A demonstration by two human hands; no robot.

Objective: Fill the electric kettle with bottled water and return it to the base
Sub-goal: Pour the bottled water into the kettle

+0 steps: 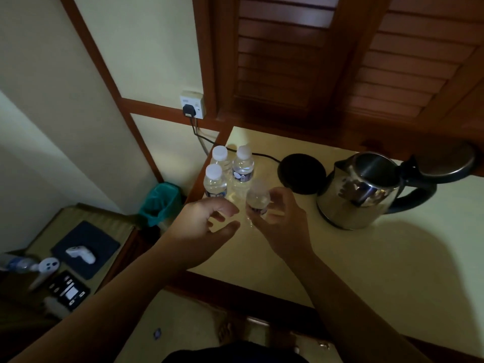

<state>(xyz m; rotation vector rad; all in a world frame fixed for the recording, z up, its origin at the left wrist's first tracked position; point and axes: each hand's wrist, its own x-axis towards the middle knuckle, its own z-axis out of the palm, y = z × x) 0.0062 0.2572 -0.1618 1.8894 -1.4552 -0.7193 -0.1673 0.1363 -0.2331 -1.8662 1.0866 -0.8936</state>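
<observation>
The right hand (277, 218) is gripping a small clear plastic water bottle (258, 199), fingers curled around its body, holding it just above the pale cream counter (366, 258); the bottle is blurred, so its cap cannot be made out. The left hand (207, 224) is hovering just beside that bottle with fingers loosely spread, holding nothing. Three more capped clear water bottles (242, 163) are standing together near the counter's left edge, just behind the hands. The shiny stainless-steel electric kettle (364, 189) is sitting on the counter with its hinged lid (445, 161) flipped open, beside and apart from the round black kettle base (301, 172). A black cord (262, 155) is running from the base toward a wall socket (192, 104). A teal bin (162, 203) is standing on the floor left of the counter.
</observation>
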